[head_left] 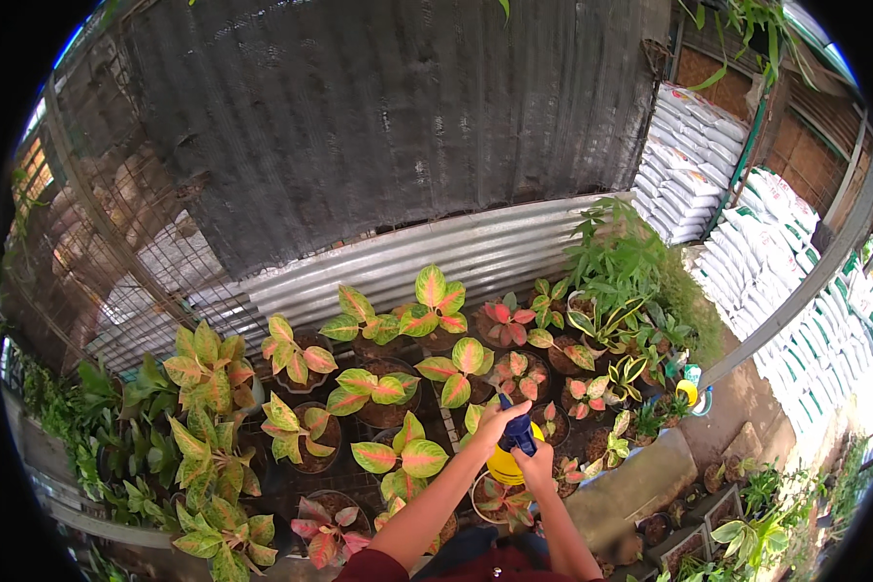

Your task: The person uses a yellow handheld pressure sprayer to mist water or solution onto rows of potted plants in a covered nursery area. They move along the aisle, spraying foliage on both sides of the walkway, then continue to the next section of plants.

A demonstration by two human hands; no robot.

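Note:
A spray bottle [503, 468] with a yellow body and a dark blue head is in front of me, over the potted plants. My left hand [498, 427] is closed about the blue head near its nozzle, though the undersides of its fingers are hidden. Lower down and to the right, my right hand [535, 462] grips the bottle by its blue handle. Just beyond the nozzle stands a potted plant with pink and green leaves [517, 376]. Another pot with pinkish leaves [502, 500] sits below the bottle.
Several green-and-pink leafy plants [367, 386] in dark pots crowd the bench. Behind them runs a corrugated metal sheet [398, 262] under a black screen [407, 116]. White sacks [786, 281] are stacked at the right. A stone slab [630, 490] lies right of my hands.

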